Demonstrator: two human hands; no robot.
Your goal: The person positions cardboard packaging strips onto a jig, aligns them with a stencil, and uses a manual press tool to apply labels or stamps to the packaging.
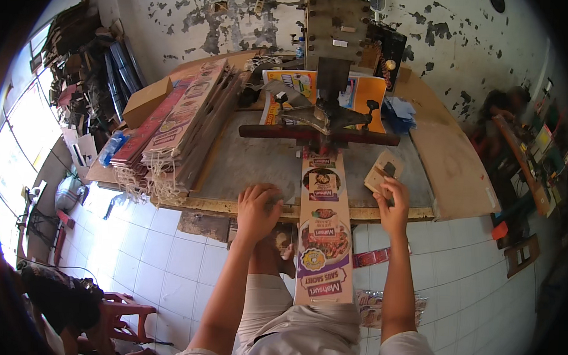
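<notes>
Purple labels (324, 289) with upside-down lettering (323, 233) mark the long printed strip (325, 254).

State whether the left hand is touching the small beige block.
No, the right hand touches the beige block, while the left hand is apart, left of the printed strip.

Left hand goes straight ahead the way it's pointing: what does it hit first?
Likely the left half of the dark crossbar, beyond the grey tabletop. The bar's height is unclear, so the left hand might pass beneath.
</notes>
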